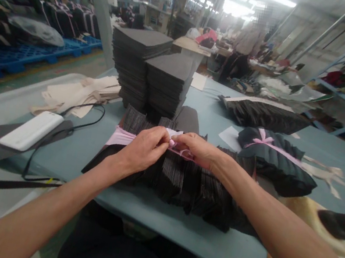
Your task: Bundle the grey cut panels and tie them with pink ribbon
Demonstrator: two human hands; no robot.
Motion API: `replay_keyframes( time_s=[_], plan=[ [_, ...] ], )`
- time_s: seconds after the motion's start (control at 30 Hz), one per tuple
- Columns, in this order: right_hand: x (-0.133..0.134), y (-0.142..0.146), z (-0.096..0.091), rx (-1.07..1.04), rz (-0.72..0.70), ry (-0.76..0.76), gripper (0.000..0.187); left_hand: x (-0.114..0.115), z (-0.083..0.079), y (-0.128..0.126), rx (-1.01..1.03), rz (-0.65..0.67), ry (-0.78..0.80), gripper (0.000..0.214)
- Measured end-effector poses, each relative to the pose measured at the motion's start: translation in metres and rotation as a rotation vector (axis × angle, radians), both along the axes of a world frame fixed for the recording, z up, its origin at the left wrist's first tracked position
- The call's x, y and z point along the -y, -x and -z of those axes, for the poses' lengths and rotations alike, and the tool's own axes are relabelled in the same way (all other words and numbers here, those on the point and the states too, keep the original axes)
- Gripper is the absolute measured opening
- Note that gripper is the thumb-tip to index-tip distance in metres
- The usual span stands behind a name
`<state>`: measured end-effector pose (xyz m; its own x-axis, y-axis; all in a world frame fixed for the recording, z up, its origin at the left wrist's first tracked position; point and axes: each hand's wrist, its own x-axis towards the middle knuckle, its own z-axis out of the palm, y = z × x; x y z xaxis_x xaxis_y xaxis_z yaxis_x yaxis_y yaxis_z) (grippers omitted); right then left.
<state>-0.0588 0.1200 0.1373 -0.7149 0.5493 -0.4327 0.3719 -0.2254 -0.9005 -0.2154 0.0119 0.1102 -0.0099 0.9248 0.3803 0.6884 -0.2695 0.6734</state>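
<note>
A row of dark, thin pieces packed on edge lies along the front of the table, with a pink fabric strip running across its top. Over the middle of this bundle, my left hand pinches the strip, its fingers curled together. My right hand meets it from the other side, thumb and fingertips closed on the same strip, where a small pink loop or knot shows between the hands. A white slip is partly visible just behind the fingertips.
Tall stacks of dark sheets stand behind the bundle. Another dark bundle tied with a pink bow lies right, and a further one behind it. A white power bank with a black cable sits left. A person stands in the background.
</note>
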Motion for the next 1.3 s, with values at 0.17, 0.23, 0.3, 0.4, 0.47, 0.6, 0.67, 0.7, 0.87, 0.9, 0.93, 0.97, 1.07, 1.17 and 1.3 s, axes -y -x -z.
replay_keyframes(
  time_s=[0.17, 0.23, 0.3, 0.4, 0.47, 0.6, 0.67, 0.7, 0.87, 0.9, 0.93, 0.97, 1.07, 1.17, 1.3],
  plan=[
    [0.004, 0.001, -0.008, 0.052, 0.074, 0.019, 0.017, 0.003, -0.001, -0.001, -0.057, 0.026, -0.008, 0.004],
    [0.004, 0.000, -0.009, 0.053, 0.072, 0.015, 0.021, 0.003, -0.002, -0.003, -0.050, 0.019, -0.001, 0.006],
    [0.005, 0.000, -0.009, 0.049, 0.070, 0.012, 0.025, 0.002, -0.004, -0.004, -0.039, -0.002, 0.007, 0.014],
    [0.007, 0.000, -0.010, 0.068, 0.090, -0.011, 0.029, 0.000, -0.005, -0.006, -0.041, -0.039, 0.011, 0.020],
    [0.009, 0.001, -0.010, 0.081, 0.097, -0.044, 0.033, 0.000, -0.005, -0.007, -0.050, -0.047, 0.006, 0.022],
    [0.010, 0.001, -0.013, 0.105, 0.083, -0.141, 0.035, 0.001, -0.008, -0.006, -0.042, -0.042, 0.014, 0.026],
    [0.009, 0.000, -0.014, 0.115, 0.060, -0.208, 0.033, 0.001, -0.009, -0.005, -0.014, -0.033, 0.038, 0.028],
    [0.008, 0.000, -0.014, 0.115, 0.044, -0.244, 0.033, 0.000, -0.010, -0.004, 0.006, -0.031, 0.051, 0.028],
    [0.000, 0.003, -0.007, 0.045, -0.011, -0.438, 0.040, -0.004, -0.011, -0.004, 0.097, -0.041, 0.074, 0.028],
    [-0.002, 0.004, -0.005, 0.022, -0.006, -0.486, 0.040, -0.004, -0.011, -0.005, 0.110, -0.040, 0.070, 0.029],
    [-0.004, 0.005, -0.002, 0.001, 0.000, -0.538, 0.039, -0.005, -0.011, -0.006, 0.121, -0.038, 0.065, 0.029],
    [-0.005, 0.007, 0.000, -0.016, 0.009, -0.593, 0.037, -0.005, -0.010, -0.006, 0.128, -0.037, 0.061, 0.030],
    [-0.007, 0.007, 0.006, 0.002, 0.036, -0.796, 0.027, -0.004, -0.011, -0.006, 0.080, -0.032, 0.050, 0.028],
    [-0.007, 0.004, 0.009, 0.144, 0.027, -1.014, 0.019, -0.001, -0.012, -0.002, -0.077, -0.022, 0.032, 0.024],
    [-0.007, 0.001, 0.008, 0.391, -0.035, -1.220, 0.023, 0.005, -0.014, 0.003, -0.328, 0.028, 0.043, 0.020]
  ],
)
